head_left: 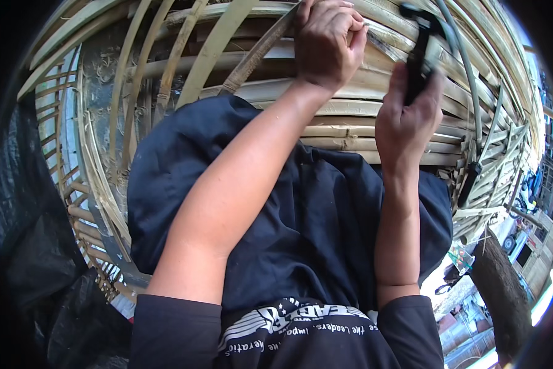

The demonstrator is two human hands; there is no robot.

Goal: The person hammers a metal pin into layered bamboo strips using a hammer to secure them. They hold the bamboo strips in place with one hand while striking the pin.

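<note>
One hammer (419,67) sits in the grip of the right hand (411,114), clenched about its handle. Left of the hammer, the left hand (329,52) is over bamboo slats (341,131), fingers curled (whether its grip has anything in it, I cannot tell). Five crosswise strips (218,49) lie farther left of the hammer; one black-handled tool (470,184) lies to its lower right.

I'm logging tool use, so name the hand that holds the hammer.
The right hand, wrapped around the black-handled hammer; the left hand, curled over the bamboo slats, has no hammer.
</note>
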